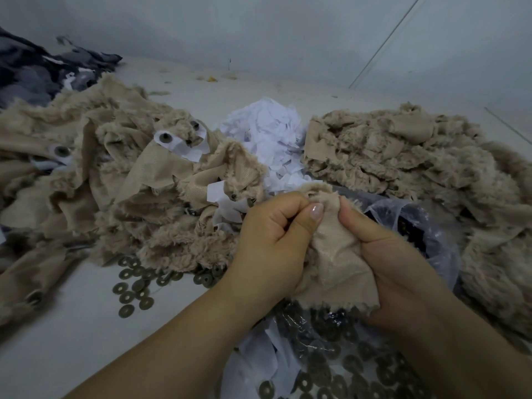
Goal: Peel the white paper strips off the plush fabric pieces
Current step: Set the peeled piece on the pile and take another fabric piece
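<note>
My fingers [312, 210] of both hands pinch the plush piece [336, 260] top edge, no strip visible, paper pile [267, 136] beyond.

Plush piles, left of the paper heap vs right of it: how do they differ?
The left pile still carries white paper strips and round metal discs; the right pile shows neither. The left pile spreads wider, reaching the left edge of the view, with loose washers at its near edge; the right pile is more compact, bordering the plastic bag. Both are tan plush with a smooth backing.
</note>
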### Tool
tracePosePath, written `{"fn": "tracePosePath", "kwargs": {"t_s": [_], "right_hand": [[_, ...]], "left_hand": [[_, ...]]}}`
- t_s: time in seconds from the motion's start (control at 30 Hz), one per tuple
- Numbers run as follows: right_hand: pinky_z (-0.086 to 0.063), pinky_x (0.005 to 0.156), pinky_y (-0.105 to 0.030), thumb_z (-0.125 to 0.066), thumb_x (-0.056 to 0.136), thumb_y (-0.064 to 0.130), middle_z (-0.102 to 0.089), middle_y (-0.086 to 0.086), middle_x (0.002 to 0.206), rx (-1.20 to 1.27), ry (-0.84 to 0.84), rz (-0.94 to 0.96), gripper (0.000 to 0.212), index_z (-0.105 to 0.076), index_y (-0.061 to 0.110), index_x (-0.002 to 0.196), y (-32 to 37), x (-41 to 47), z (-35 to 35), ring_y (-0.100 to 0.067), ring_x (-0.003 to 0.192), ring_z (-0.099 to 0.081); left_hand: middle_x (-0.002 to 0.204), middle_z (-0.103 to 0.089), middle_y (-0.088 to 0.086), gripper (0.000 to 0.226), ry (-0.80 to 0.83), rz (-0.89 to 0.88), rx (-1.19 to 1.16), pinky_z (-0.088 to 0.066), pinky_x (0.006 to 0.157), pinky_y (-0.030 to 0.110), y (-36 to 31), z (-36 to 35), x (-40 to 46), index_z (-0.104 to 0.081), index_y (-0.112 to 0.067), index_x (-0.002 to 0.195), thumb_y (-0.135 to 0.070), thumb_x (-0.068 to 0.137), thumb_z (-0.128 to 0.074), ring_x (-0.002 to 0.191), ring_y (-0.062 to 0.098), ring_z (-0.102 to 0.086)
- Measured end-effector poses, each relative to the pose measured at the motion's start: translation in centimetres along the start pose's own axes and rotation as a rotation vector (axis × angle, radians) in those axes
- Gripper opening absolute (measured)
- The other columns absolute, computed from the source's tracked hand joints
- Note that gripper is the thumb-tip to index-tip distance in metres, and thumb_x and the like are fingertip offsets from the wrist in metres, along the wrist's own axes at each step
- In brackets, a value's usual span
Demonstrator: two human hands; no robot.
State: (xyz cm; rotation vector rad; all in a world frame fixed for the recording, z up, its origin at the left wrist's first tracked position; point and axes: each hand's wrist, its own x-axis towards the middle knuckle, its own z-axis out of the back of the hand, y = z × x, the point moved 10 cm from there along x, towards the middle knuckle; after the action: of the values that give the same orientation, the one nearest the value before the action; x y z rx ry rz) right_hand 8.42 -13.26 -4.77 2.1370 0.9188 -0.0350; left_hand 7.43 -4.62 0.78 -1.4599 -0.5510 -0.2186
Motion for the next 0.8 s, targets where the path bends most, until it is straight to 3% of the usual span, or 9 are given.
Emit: {"fn": "tracePosePath", "kwargs": {"t_s": [0.13,0.27,0.4,0.47,0.6,0.8], "right_hand": [[-0.061,0.081,-0.047,-0.063,0.082,0.031,-0.072,-0.023,0.112,-0.127,-0.085,0.060,0.043,-0.073,0.002,0.113,1.3,-0.1,0.7,-0.036,0.100,-0.072],[-0.062,0.076,-0.045,-0.063,0.085,0.031,-0.073,-0.023,0.109,-0.134,-0.150,0.064,0.042,-0.071,0.001,0.113,1.6,-0.3,1.3,-0.036,0.098,-0.073],[-0.053,0.098,-0.052,-0.065,0.090,0.033,-0.071,-0.026,0.113,-0.220,-0.211,0.098,0.043,-0.070,-0.001,0.116,1.7,-0.3,2.1,-0.040,0.107,-0.069],[-0.055,0.095,-0.052,-0.066,0.086,0.034,-0.072,-0.025,0.111,-0.232,-0.207,0.110,0.044,-0.070,0.000,0.115,1.6,-0.3,1.9,-0.039,0.104,-0.070],[-0.060,0.085,-0.047,-0.067,0.083,0.029,-0.072,-0.024,0.111,-0.204,-0.131,0.105,0.044,-0.069,0.002,0.118,1.1,-0.3,0.9,-0.037,0.103,-0.071],[-0.062,0.078,-0.045,-0.066,0.082,0.027,-0.071,-0.025,0.114,-0.131,-0.067,0.047,0.046,-0.067,0.002,0.121,0.2,-0.2,0.3,-0.038,0.103,-0.071]], "left_hand": [[0.053,-0.043,-0.007,0.034,-0.039,0.000,0.018,-0.036,0.049,0.017,0.1,0.4,-0.1,-0.050,-0.002,0.062,-0.017,0.092,-0.054,0.051,0.004,-0.039],[0.057,-0.044,0.002,0.039,-0.007,0.027,-0.007,-0.039,0.051,0.027,0.4,0.1,-0.1,-0.050,0.007,0.069,-0.024,0.094,-0.053,0.054,0.011,-0.041],[0.060,-0.054,0.005,0.036,0.009,0.051,0.010,-0.044,0.049,0.028,0.4,-0.1,0.0,-0.058,-0.001,0.073,-0.034,0.089,-0.059,0.054,0.014,-0.048],[0.064,-0.055,0.014,0.037,-0.013,0.049,0.036,-0.045,0.050,0.033,0.5,0.0,0.0,-0.059,0.002,0.074,-0.032,0.089,-0.059,0.055,0.021,-0.048],[0.060,-0.048,0.014,0.036,-0.056,0.048,0.033,-0.040,0.051,0.027,0.7,0.5,0.1,-0.054,0.007,0.071,-0.022,0.092,-0.054,0.056,0.011,-0.044],[0.057,-0.047,-0.001,0.036,-0.081,0.069,-0.042,-0.038,0.048,0.024,0.9,0.6,-0.2,-0.051,0.005,0.069,-0.023,0.092,-0.053,0.054,0.008,-0.041]]}}
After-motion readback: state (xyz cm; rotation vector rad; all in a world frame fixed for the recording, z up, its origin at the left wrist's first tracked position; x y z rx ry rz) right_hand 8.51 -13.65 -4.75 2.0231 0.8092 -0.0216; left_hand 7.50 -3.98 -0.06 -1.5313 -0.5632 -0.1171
